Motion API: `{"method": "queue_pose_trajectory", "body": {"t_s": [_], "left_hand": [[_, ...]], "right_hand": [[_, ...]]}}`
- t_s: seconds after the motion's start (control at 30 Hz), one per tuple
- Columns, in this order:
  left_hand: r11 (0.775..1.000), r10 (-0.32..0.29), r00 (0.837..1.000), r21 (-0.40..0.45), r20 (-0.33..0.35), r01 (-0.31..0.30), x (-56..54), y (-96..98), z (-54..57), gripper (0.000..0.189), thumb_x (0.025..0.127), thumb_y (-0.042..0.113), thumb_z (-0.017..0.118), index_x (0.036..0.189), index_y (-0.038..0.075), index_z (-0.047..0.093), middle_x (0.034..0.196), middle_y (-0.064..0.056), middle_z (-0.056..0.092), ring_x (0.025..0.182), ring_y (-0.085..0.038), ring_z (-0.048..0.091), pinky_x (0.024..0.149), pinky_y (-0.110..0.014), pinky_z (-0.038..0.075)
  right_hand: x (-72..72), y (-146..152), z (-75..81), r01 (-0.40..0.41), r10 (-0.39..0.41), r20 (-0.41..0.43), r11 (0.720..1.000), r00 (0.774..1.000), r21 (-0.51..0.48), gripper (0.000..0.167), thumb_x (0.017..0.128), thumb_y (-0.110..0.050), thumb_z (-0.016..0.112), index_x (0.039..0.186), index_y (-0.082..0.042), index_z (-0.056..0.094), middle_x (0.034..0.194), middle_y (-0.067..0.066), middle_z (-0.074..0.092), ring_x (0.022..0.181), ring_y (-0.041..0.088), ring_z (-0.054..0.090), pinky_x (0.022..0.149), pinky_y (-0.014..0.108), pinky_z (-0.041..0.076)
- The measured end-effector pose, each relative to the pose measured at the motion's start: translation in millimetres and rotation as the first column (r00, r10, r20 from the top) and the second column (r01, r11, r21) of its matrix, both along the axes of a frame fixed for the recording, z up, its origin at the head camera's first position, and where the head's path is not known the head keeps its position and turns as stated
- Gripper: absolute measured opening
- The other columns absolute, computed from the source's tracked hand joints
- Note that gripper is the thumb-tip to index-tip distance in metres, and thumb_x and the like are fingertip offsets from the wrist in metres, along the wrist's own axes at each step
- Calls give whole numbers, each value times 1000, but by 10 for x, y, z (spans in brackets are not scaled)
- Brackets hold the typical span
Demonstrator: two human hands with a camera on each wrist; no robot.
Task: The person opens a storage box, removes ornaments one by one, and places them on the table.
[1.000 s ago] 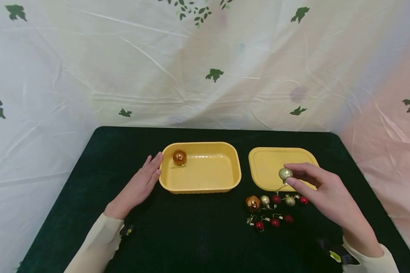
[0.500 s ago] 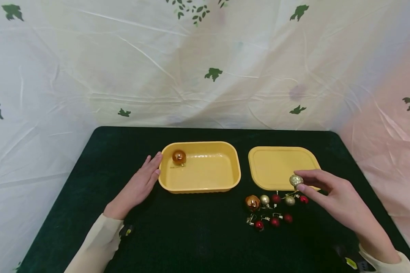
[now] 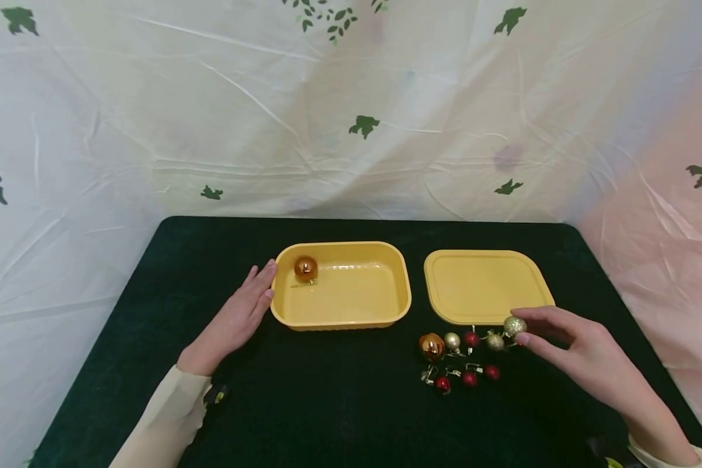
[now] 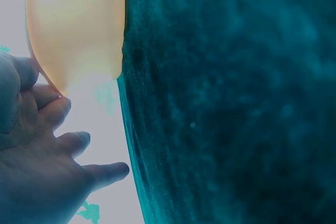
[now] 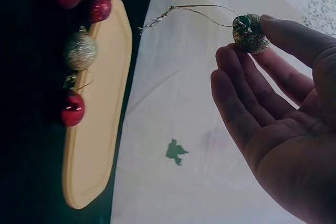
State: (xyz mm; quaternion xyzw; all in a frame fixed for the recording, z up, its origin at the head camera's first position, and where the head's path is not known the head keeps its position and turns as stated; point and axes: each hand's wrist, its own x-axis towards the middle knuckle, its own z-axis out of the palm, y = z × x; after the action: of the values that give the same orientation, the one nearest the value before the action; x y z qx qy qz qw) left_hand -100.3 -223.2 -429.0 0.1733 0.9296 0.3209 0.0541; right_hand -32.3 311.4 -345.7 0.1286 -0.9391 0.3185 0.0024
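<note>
Between thumb and fingers, my right hand (image 3: 579,354) pinches a small gold glitter Christmas bauble (image 3: 515,326). In the right wrist view its cap and a loop of gold thread hang free toward the left. My left hand (image 3: 236,323) lies with straight fingers against the left end of a yellow plastic box (image 3: 363,298); the left wrist view shows fingertips at its rim. One copper bauble (image 3: 306,268) sits inside the box, in its back left part. Right of the box lies its flat yellow lid (image 3: 485,286).
In front of the lid, several small baubles lie in two rows: a copper bauble (image 3: 431,347), a gold bauble (image 3: 452,342), another gold glitter bauble (image 3: 494,341) and red baubles (image 3: 469,379). A dark green cloth (image 3: 327,403) covers the table, with a pale patterned curtain (image 3: 257,110) behind.
My right hand has moved right and toward me with the gold glitter bauble, from over the lid to the right end of the back row of baubles. My left hand has stayed at the box.
</note>
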Motion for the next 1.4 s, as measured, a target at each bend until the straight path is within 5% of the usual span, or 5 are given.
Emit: {"method": "queue_pose_trajectory", "body": {"t_s": [0.43, 1.4], "left_hand": [[1000, -3, 1000, 0, -10, 3, -11, 4, -17, 57, 114, 26, 37, 166, 8, 19, 172, -11, 15, 159, -34, 10, 126, -59, 12], [1000, -2, 1000, 5, -8, 2, -22, 1, -33, 57, 114, 26, 37, 166, 10, 19, 173, -10, 15, 159, -35, 9, 126, -59, 12]], "right_hand": [[62, 99, -195, 44, -44, 89, 999, 995, 9, 35, 93, -25, 80, 125, -13, 71, 114, 3, 74, 93, -3, 68, 76, 10, 54], [129, 310, -712, 8, -10, 192, 1000, 981, 14, 27, 96, -20, 76, 123, -15, 72, 106, -3, 74, 90, -2, 67, 71, 22, 58]]}}
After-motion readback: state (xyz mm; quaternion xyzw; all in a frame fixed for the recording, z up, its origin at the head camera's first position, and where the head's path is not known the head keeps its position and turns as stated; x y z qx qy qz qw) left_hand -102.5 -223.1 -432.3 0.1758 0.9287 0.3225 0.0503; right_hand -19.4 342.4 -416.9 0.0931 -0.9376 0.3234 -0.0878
